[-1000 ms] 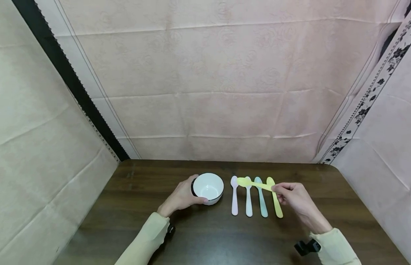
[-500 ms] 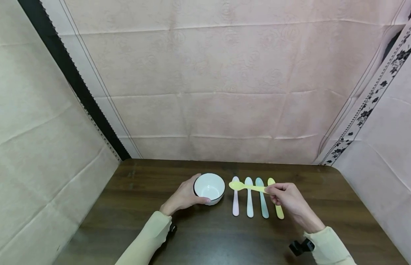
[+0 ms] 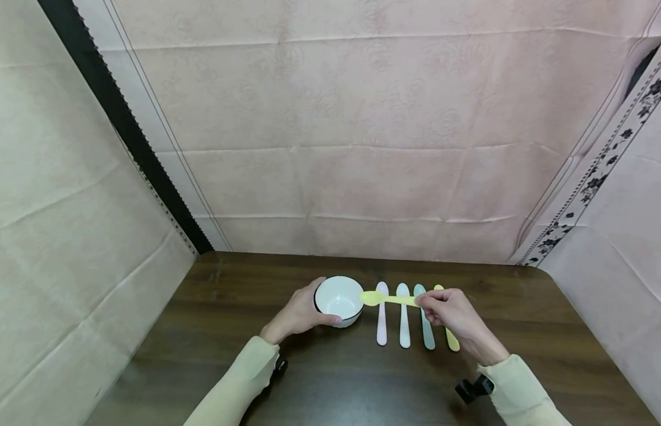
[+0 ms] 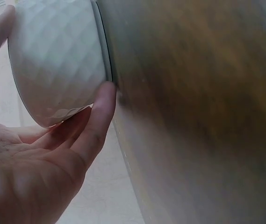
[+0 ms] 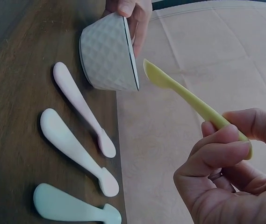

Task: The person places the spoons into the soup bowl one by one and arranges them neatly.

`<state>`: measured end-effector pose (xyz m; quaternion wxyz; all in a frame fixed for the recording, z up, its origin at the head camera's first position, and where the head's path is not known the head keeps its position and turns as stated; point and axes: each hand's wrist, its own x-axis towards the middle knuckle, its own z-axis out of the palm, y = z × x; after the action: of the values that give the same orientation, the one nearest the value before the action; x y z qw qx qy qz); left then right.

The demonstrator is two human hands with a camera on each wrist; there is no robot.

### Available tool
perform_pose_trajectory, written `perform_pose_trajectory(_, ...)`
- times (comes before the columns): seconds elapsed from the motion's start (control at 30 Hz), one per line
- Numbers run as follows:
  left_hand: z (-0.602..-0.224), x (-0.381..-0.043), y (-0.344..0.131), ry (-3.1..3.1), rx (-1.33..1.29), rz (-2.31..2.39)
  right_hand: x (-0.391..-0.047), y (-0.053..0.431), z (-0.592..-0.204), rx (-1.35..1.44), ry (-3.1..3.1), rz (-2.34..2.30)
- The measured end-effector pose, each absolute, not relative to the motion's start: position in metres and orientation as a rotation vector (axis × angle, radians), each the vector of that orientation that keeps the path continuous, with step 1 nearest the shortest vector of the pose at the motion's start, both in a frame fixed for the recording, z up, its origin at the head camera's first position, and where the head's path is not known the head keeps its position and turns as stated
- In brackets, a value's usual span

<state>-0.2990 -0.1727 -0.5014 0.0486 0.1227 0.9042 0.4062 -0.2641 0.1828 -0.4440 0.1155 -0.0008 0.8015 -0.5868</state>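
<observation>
A white bowl (image 3: 338, 294) with a dark rim stands on the table. My left hand (image 3: 298, 315) grips its left side, thumb at the near rim; the left wrist view shows the bowl's dimpled wall (image 4: 58, 51) between thumb and fingers. My right hand (image 3: 458, 322) pinches a yellow spoon (image 5: 193, 100) by its handle end. The spoon is held above the table, pointing left, its scoop overlapping the bowl's right rim in the head view. In the right wrist view, the scoop shows a small gap from the rim.
Below the held spoon lie a lilac spoon (image 3: 381, 325), a white spoon (image 3: 404, 326), a teal spoon (image 3: 427, 332) and another yellow spoon (image 3: 452, 340), side by side. The brown wooden table (image 3: 341, 384) meets a pale cloth (image 3: 362, 148) behind and at both sides.
My right hand has moved left with the yellow spoon, bringing its scoop from over the lying spoons to the bowl's rim. The left hand keeps its grip on the bowl.
</observation>
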Motion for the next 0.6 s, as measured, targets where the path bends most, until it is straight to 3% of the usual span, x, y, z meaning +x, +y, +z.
perform_pose_trajectory(0.6, -0.500, -0.298, -0.173, 2.735, 0.346, 1.248, -0.277, 0.165, -0.449, -0.052, 2.326, -1.711)
